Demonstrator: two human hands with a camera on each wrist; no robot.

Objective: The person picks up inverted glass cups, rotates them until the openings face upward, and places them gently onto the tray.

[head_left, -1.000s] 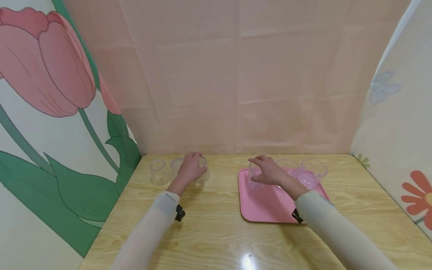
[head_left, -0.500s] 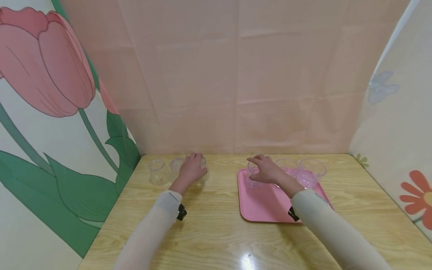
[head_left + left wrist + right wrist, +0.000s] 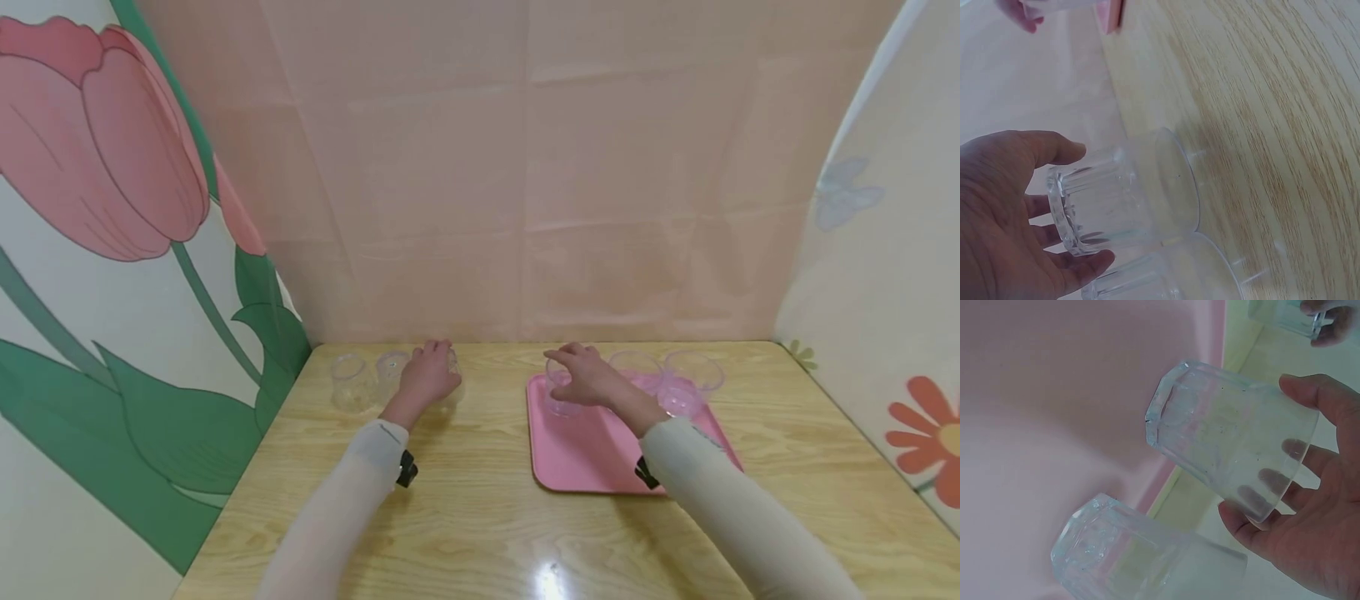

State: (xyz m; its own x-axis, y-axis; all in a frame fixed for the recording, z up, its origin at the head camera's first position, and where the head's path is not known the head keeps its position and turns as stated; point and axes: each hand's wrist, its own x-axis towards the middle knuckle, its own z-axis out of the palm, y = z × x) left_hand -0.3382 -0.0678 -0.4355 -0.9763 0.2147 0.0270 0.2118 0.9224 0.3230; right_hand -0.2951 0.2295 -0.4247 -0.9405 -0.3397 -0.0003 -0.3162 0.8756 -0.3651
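Observation:
My left hand (image 3: 429, 375) grips an upside-down clear cup (image 3: 1122, 194) from above. Its thumb and fingers are around the faceted base, while the rim faces the wood table. A second clear cup (image 3: 1172, 275) stands right beside it. On the other side, my right hand (image 3: 588, 379) holds another clear cup (image 3: 1229, 437) around its rim, thumb on one side and fingers on the other. That cup is upright, its thick base close over the left part of the pink tray (image 3: 577, 467). Next to it a similar clear cup (image 3: 1141, 556) stands on the tray.
More upside-down clear cups, including an outer one (image 3: 352, 387), line the table's back left. At the tray's back right stands a wide-rimmed clear cup (image 3: 693, 375). The pink backdrop (image 3: 480, 208) rises behind the wooden table (image 3: 465, 517).
Both hands keep their grips on the cups. My right hand and its cup have shifted very slightly left; my left wrist has moved slightly right.

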